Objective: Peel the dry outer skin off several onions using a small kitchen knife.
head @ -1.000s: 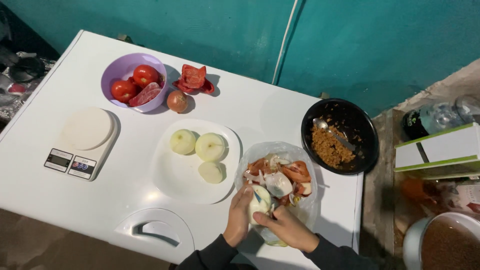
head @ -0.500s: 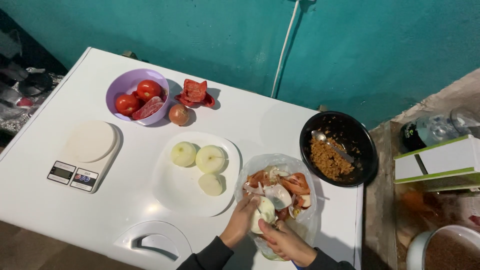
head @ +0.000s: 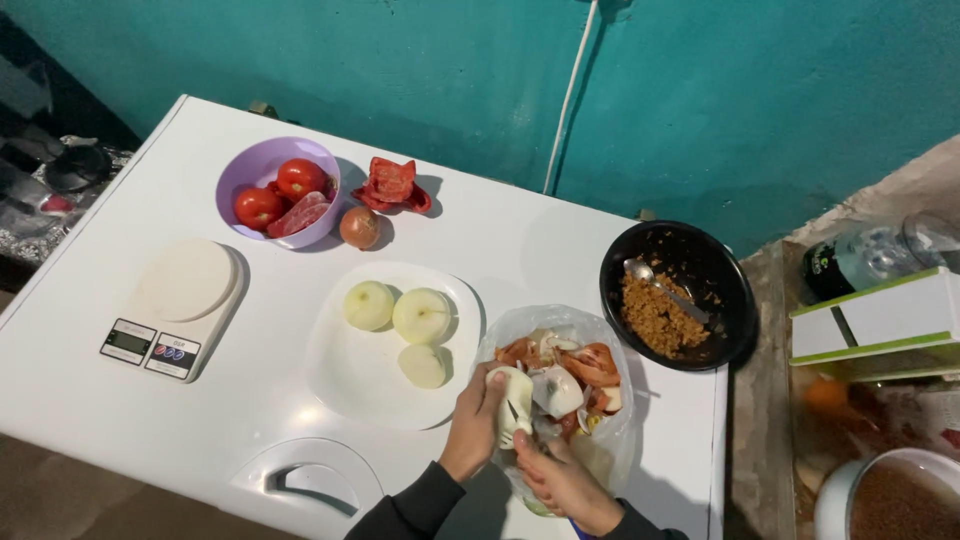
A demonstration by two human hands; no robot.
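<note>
Light falls hard from above and near the camera, so the glossy white surface (head: 250, 420) glares, nearly washed out around the white square plate (head: 370, 380). Short, soft shadows lie behind the lilac plastic bowl (head: 240, 175) and the black round dish (head: 720, 300), toward the teal wall (head: 750, 90). The left and right edges sink into dimness. Focus is fair; straight edges bow slightly outward.

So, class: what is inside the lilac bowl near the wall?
The lilac bowl holds two whole tomatoes and a cut tomato piece. Anything beneath them is hidden.
</note>
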